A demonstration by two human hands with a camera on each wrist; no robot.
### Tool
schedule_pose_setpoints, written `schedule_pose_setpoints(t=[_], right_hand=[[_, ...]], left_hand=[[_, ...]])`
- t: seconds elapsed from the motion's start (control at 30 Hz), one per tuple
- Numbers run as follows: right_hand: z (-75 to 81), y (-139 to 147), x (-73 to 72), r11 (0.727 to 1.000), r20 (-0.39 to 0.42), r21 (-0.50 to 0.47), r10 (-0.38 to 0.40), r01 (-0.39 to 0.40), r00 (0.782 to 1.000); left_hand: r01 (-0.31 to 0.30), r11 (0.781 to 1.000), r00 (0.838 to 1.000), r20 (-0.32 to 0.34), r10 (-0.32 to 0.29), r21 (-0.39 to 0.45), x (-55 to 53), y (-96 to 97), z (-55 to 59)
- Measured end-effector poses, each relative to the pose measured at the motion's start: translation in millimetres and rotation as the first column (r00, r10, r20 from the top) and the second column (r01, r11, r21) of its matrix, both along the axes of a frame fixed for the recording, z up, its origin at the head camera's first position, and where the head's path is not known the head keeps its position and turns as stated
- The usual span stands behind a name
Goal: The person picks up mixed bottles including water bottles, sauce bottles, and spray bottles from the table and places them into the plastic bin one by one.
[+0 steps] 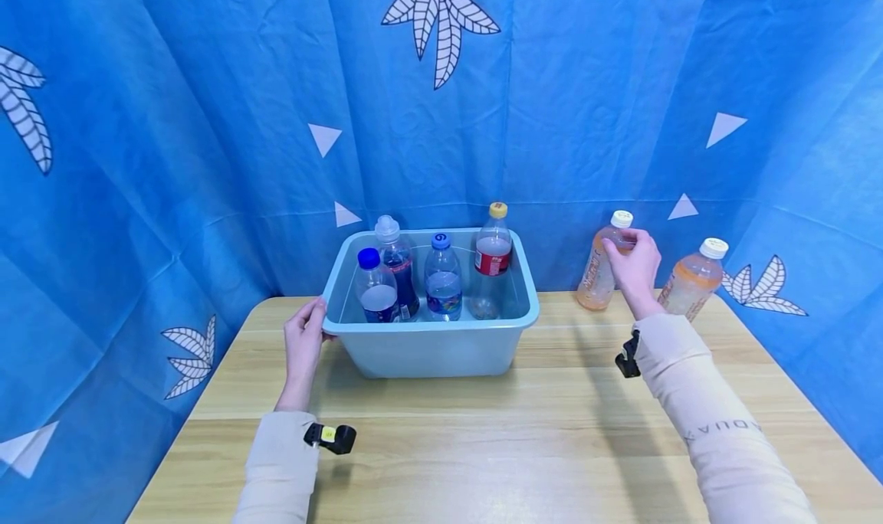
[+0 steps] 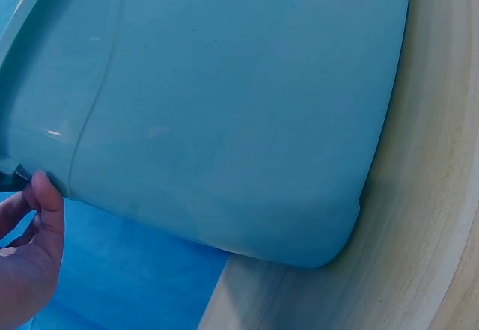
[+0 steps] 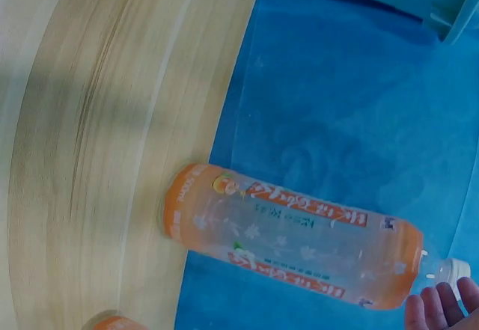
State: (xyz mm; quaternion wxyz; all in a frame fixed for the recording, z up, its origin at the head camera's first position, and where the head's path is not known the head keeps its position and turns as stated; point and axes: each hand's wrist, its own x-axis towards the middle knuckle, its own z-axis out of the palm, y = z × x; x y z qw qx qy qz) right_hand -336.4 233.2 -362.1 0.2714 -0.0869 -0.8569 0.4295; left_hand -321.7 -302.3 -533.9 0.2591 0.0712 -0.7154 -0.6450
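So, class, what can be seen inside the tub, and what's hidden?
Four bottles: two blue caps, one yellow, one clear. The tub's front wall hides much of its floor; anything low there can't be seen.

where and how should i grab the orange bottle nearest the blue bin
Probably by the neck, just under the white cap, with the right hand coming from the front and above: the orange bottle stands upright, its neck is narrower than its body, and the curtain hangs behind it.

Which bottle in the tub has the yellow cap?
The red-labelled bottle, rightmost in the tub. Only its cap is yellow; the other three bottles there have two blue caps and one whitish cap.
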Motion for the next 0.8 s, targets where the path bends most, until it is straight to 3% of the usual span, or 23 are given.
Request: schedule_pose_setpoints(t=[0.17, 0.33, 0.57, 0.8], right_hand=[[0.9, 4, -2.5, 1.000, 0.027, -0.021, -0.010, 0.011, 1.000], [1.5, 7, -5.5, 0.999, 0.038, -0.020, -0.034, 0.034, 0.999], [2.4, 13, -12.2, 0.998, 0.068, -0.021, -0.058, 0.060, 0.996], [0.8, 18, -17.8, 0.998, 0.100, -0.034, -0.058, 0.062, 0.993]], left_hand=[[0.018, 1.000, 1.000, 0.014, -0.018, -0.003, 0.8, -1.6, -1.2], [0.087, 0.994, 0.996, 0.009, -0.087, 0.070, 4.5, -1.8, 5.4], [0.013, 1.000, 1.000, -0.024, -0.013, 0.011, -3.5, -1.3, -2.5], [0.006, 1.000, 1.000, -0.021, -0.006, 0.007, -5.5, -2.1, -4.7]])
